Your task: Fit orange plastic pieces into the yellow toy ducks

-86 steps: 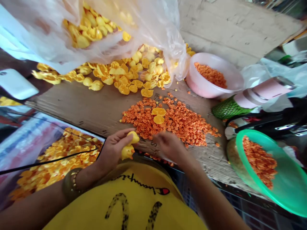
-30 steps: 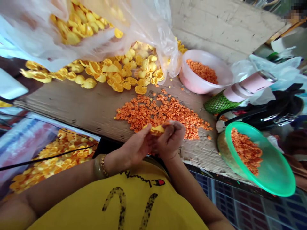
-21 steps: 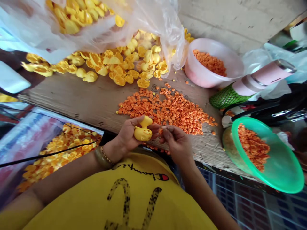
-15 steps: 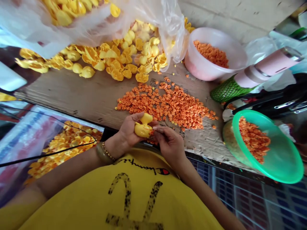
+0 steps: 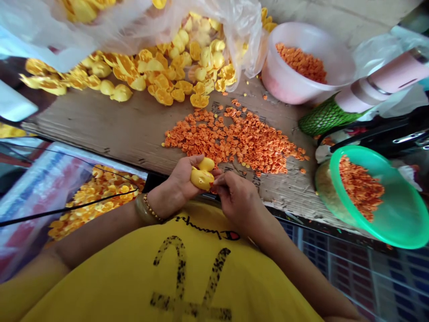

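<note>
In my left hand [image 5: 182, 181] lies a yellow plastic toy duck piece [image 5: 202, 178], with the fingers and thumb curled round it. My right hand [image 5: 236, 192] is closed in a pinch at the duck's right end, where a bit of orange shows at the fingertips; it looks like one of the small orange beak pieces. Just beyond both hands a spread of small orange beak pieces [image 5: 261, 145] covers the cardboard [image 5: 127, 127]. Farther back lies a heap of yellow duck pieces [image 5: 161, 78], some of them hollow halves.
A clear plastic bag [image 5: 134, 33] hangs over the yellow heap. At right stand a pale pink bowl [image 5: 278, 82] and a tilted green bowl [image 5: 405, 219], both with orange pieces. A pink tumbler [image 5: 385, 85] leans between them. More yellow pieces [image 5: 90, 197] fill a container below left.
The camera view has shifted slightly. My right hand has turned a little and its fingers have closed in tighter against the duck's orange end. My left hand keeps hold of the duck.
</note>
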{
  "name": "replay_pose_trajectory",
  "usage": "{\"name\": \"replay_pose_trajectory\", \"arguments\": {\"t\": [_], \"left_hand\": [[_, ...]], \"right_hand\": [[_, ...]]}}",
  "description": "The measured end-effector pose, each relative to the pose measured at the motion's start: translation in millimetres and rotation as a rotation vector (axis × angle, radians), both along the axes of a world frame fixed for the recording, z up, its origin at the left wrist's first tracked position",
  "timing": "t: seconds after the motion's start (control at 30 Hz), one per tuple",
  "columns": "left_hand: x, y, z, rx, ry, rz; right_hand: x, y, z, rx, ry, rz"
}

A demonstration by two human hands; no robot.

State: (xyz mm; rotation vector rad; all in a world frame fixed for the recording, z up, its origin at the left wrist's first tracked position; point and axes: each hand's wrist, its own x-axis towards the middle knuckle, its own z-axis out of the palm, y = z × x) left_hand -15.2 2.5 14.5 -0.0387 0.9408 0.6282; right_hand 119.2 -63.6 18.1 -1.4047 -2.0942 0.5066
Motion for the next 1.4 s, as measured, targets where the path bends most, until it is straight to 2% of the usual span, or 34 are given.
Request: {"name": "replay_pose_trajectory", "arguments": {"t": [0.17,0.27,0.37,0.47,0.53,0.6,0.77,0.9,1.07,1.17,1.23,1.33,1.4], "left_hand": [[-1,-1,-0.8,0.007,0.038,0.018],[-5,-1,-2.0,0.009,0.029,0.055],[-8,-2,-2.2,0.003,-0.008,0.038],[-7,-4,0.8,0.023,-0.006,0.02],[-4,-5,4.5,0.049,0.052,0.058],[-2,-8,8.4,0.073,0.113,0.092],[1,-16,13.8,0.203,0.196,0.089],[1,-22,14.8,0.294,0.196,0.074],[5,-22,17.1,0.31,0.154,0.057],[5,-17,15.6,0.273,0.132,0.039],[4,-11,12.3,0.198,0.133,0.028],[-1,-4,5.3,0.126,0.119,0.008],[-5,-2,0.4,0.117,0.089,-0.007]], "right_hand": [[-7,5,-2.6,-0.066,-0.041,0.068],[-3,7,-11.1,-0.156,0.199,0.062],[6,6,-14.0,-0.38,0.462,-0.035],[10,2,-8.4,-0.523,0.372,-0.116],[6,-1,-3.5,-0.559,0.232,-0.082],[-1,-3,-1.5,-0.601,0.191,-0.052],[-11,-5,-11.5,-0.695,0.452,-0.036],[-11,-9,-18.2,-0.672,0.464,-0.013],[-11,-11,-11.5,-0.686,0.5,0.0],[6,-4,-5.9,-0.766,0.5,0.082],[25,9,-7.9,-0.678,0.446,0.027],[52,35,-22.9,-0.293,0.256,-0.347],[59,52,-37.1,-0.131,0.053,-0.49]]}}
